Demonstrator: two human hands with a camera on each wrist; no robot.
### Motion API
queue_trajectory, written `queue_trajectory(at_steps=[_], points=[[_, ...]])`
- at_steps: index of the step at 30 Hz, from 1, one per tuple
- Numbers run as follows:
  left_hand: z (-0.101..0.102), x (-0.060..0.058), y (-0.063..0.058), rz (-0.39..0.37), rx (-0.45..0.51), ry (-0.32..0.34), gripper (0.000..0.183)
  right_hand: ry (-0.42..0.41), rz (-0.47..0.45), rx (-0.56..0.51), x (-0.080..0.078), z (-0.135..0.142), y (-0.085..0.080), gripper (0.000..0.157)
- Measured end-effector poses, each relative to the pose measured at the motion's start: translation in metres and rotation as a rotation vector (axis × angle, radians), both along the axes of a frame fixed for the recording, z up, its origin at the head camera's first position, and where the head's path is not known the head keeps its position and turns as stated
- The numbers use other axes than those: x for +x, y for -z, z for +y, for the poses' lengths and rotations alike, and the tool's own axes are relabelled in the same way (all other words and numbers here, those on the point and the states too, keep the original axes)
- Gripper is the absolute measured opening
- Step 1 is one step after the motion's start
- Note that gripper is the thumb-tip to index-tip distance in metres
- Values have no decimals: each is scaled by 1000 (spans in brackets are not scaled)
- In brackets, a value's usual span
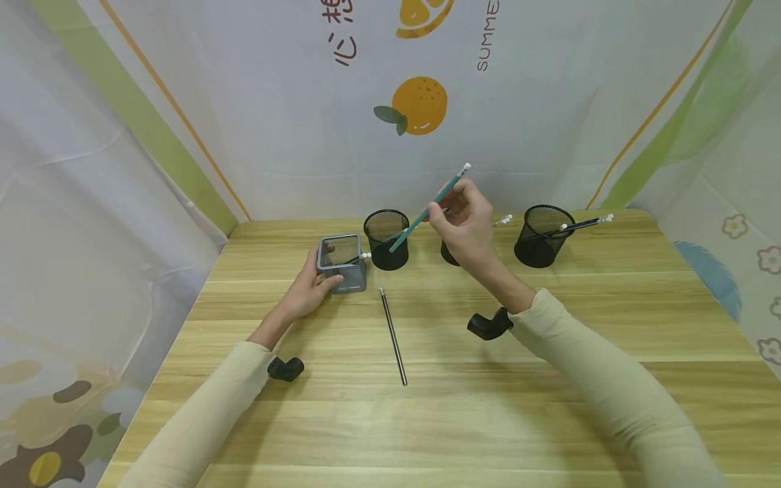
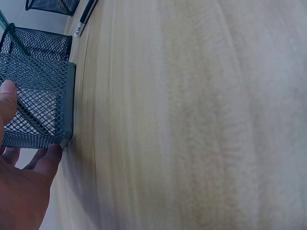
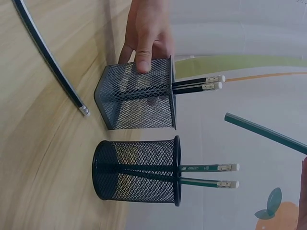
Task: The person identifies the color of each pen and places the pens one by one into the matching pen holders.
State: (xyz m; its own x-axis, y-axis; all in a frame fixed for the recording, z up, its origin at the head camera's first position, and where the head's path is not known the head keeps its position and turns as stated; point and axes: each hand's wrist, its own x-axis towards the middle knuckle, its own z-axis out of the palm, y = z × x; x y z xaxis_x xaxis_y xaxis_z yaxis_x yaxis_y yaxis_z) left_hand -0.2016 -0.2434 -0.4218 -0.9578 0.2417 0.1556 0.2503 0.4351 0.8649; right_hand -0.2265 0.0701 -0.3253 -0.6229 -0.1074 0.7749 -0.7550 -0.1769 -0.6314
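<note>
My left hand (image 1: 309, 293) grips a grey square mesh pen holder (image 1: 350, 279) on the table, thumb on its near face and fingers round its side. Two black pencils (image 3: 196, 85) with white erasers lean in it. Between the fingers of my right hand (image 1: 465, 220), raised above the table, is a green pencil (image 1: 434, 203), slanted with its eraser end up. Its lower end overlaps a black round mesh cup (image 1: 388, 259) in the head view. The right wrist view reveals two green pencils (image 3: 206, 183) standing in that cup.
A black pencil (image 1: 393, 339) lies on the wooden table (image 1: 342, 420) in front of the holders. Another black mesh cup (image 1: 450, 254) is partly hidden behind my right hand. Farther right stands a round mesh cup (image 1: 537, 247) with dark pencils. A printed curtain (image 1: 293, 135) hangs behind.
</note>
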Motion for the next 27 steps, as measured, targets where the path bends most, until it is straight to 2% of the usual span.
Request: queue_trajectory(at_steps=[10,18,20,24,27], points=[[2,1,-1,-9,7,-10,77,-11,-2,-29,-6,-4,-2,8],[13,19,-32,-17,3,9,72,38,-8,-37,-15,-6,-2,8],[14,20,-34,-20,0,9,72,49,-23,-42,-17,-7,-2,9],[14,20,-34,-25,0,7,72,75,-60,-48,-24,-7,0,9],[9,13,-21,-18,11,5,73,87,-79,-48,-28,-6,1,9]])
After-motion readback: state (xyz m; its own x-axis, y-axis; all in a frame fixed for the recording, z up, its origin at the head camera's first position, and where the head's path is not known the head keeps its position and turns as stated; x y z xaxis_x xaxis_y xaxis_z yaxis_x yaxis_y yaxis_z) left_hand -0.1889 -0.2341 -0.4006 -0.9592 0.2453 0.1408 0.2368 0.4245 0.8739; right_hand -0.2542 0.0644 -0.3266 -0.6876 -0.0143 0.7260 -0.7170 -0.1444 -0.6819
